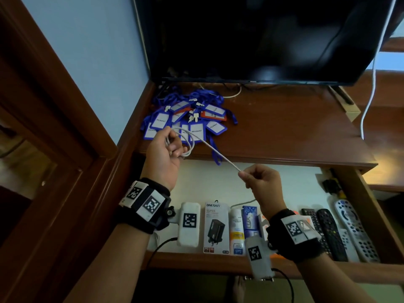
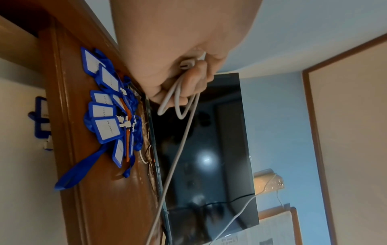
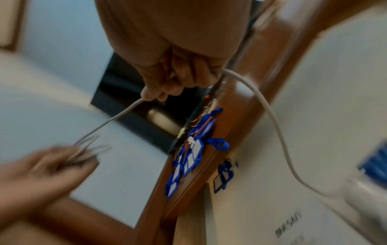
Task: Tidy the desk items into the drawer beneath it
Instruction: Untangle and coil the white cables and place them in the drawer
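Above the open drawer (image 1: 371, 215), the left hand (image 1: 164, 158) grips white cable (image 1: 218, 153) loops; the right hand (image 1: 262, 184) pinches the taut strand; likely best to feed slack evenly, keeping loops equal, before lowering the coil into the drawer.

Right hand pinching a white cable, seen along the wrist

The right hand (image 3: 178, 73) curls round the white cable (image 3: 272, 119), which leaves its grip both ways: one run crosses left to loops held in the blurred left hand (image 3: 41, 164), the other arcs down right. Blue badge holders (image 3: 192, 159) lie on the tabletop (image 3: 236, 106) below the right hand.
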Demonstrator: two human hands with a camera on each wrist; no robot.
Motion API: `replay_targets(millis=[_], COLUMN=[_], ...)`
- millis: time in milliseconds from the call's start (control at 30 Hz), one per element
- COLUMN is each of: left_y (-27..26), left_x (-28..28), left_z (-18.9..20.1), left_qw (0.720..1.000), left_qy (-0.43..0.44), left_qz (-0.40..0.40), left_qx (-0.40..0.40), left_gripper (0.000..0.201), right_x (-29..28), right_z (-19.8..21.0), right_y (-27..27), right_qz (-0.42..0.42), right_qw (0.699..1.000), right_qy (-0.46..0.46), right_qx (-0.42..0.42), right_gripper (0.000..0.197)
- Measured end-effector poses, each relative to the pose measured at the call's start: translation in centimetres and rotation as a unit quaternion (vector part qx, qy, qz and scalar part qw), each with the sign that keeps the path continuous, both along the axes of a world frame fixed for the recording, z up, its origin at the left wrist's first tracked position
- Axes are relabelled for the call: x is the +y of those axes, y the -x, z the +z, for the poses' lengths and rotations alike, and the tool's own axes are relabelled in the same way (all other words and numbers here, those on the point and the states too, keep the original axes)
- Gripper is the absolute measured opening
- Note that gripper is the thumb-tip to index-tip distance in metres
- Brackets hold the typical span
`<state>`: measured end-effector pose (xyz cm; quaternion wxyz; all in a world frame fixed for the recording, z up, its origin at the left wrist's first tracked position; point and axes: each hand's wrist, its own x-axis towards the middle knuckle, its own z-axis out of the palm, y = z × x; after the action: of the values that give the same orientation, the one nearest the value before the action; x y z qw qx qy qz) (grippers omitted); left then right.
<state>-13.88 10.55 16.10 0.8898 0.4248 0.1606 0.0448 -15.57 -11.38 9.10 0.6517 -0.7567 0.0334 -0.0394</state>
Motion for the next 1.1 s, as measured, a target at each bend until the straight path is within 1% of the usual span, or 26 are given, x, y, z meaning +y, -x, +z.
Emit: replay_targets(millis=[67,133,200,333,433,533,567,667,733,833,967,1100], left_y=[0.0,-0.2,-0.2,0.1,0.6,1.3,1.5,2.0,2.4,3.2,4.2,4.6], left_x=[-0.4,-0.7,-0.9,-1.6,-2.2,-2.7,-2.8,-3.2,-3.3,-3.4,-3.8,-3.8], left_z=[0.2,0.4,0.5,0.1,-0.2,-0.7,-0.8,-0.6,-0.4,-0.4,-0.3,-0.1], left_qw=[1.000,0.997,0.989,0.970,0.958,0.933,0.931,0.941,0.936,0.926,0.940,0.952], left_qy=[-0.017,-0.068,-0.138,-0.240,-0.283,-0.355,-0.358,-0.318,-0.317,-0.311,-0.246,-0.199], left_qz=[0.017,0.021,0.014,0.001,-0.022,-0.053,-0.059,-0.092,-0.132,-0.193,-0.221,-0.225], left_qx=[-0.018,-0.037,-0.054,-0.046,-0.048,-0.043,-0.046,-0.064,-0.078,-0.096,-0.080,-0.050], left_gripper=[0.030,0.033,0.036,0.033,0.035,0.042,0.044,0.044,0.046,0.049,0.046,0.045], right_x=[1.0,1.9,2.6,3.0,2.8,2.9,3.0,3.1,2.9,2.6,2.5,2.7], right_z=[0.7,1.2,1.7,3.4,4.7,6.1,6.5,7.1,7.2,7.4,7.5,7.1], right_y=[0.3,0.9,1.4,2.4,2.6,2.3,2.2,1.5,0.9,0.2,-0.1,0.0], right_qz=[0.047,0.107,0.163,0.255,0.278,0.278,0.270,0.217,0.184,0.155,0.146,0.129], right_qw=[0.994,0.978,0.962,0.944,0.943,0.955,0.959,0.972,0.979,0.980,0.974,0.973], right_qy=[0.093,0.175,0.213,0.200,0.169,0.097,0.079,0.042,0.033,0.068,0.124,0.131], right_qx=[-0.021,-0.037,-0.052,-0.062,-0.069,-0.046,-0.047,-0.073,-0.088,-0.109,-0.121,-0.139], right_gripper=[0.023,0.021,0.017,0.022,0.028,0.032,0.033,0.034,0.034,0.035,0.034,0.032])
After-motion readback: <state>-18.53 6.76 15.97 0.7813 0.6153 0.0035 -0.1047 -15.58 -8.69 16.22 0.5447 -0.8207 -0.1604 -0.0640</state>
